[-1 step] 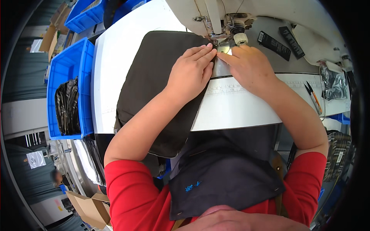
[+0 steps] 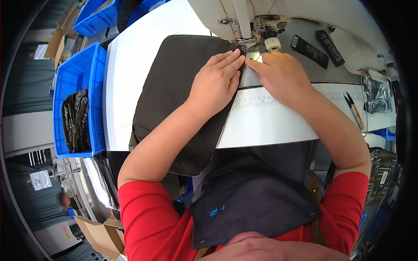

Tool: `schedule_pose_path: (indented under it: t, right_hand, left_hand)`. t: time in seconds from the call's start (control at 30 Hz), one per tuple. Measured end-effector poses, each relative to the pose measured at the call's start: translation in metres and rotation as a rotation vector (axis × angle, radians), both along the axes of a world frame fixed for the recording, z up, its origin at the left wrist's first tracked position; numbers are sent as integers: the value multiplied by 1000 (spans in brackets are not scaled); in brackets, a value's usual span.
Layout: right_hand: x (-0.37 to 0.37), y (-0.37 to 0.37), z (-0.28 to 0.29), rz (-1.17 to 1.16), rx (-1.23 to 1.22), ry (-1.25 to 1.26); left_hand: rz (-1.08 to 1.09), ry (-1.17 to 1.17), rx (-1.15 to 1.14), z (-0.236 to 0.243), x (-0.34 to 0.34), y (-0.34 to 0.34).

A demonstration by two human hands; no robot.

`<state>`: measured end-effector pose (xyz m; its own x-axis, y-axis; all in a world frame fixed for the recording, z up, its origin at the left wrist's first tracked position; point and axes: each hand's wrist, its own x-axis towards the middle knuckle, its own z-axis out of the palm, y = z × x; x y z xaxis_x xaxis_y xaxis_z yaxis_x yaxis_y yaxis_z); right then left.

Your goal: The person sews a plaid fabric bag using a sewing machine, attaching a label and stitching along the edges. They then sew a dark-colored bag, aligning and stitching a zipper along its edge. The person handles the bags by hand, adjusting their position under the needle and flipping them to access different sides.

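A dark brown-black cloth panel (image 2: 174, 82) with rounded corners lies across the white sewing table, its lower end hanging over the front edge. My left hand (image 2: 216, 82) rests flat on the panel's right side, fingers stretched forward and close together. My right hand (image 2: 283, 78) is to its right; one digit reaches to the cloth's edge beside my left fingertips, while the other fingers are bent and partly hidden. Just beyond the fingertips is the sewing machine's presser foot (image 2: 247, 41), over the panel's far right corner. Whether the needle is in the cloth cannot be seen.
A ruler scale (image 2: 261, 102) runs along the table. At right lie two dark labelled strips (image 2: 310, 51), thread snips (image 2: 355, 111) and a clear plastic bag (image 2: 377, 92). Left of the table stands a blue bin (image 2: 96, 100) with folded plaid cloth (image 2: 76, 122).
The cloth panel has slid slightly forward, toward the machine; its hanging lower edge sits a little higher. Both hands look unmoved.
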<state>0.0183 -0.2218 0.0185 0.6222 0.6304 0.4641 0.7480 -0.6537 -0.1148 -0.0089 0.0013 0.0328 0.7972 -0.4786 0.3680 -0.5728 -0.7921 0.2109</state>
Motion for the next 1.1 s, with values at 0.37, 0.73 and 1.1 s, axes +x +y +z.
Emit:
schedule_pose_path:
  t: [0.37, 0.73, 1.1]
  right_hand:
    - [1, -1, 4, -19, -6, 40]
    - [-10, -7, 16, 49, -14, 65]
    - [-173, -22, -44, 306, 408, 143]
  left_hand:
    - [44, -87, 69, -4, -4, -13]
    - [33, 63, -21, 0, -27, -6]
    - [92, 172, 31, 20, -119, 47]
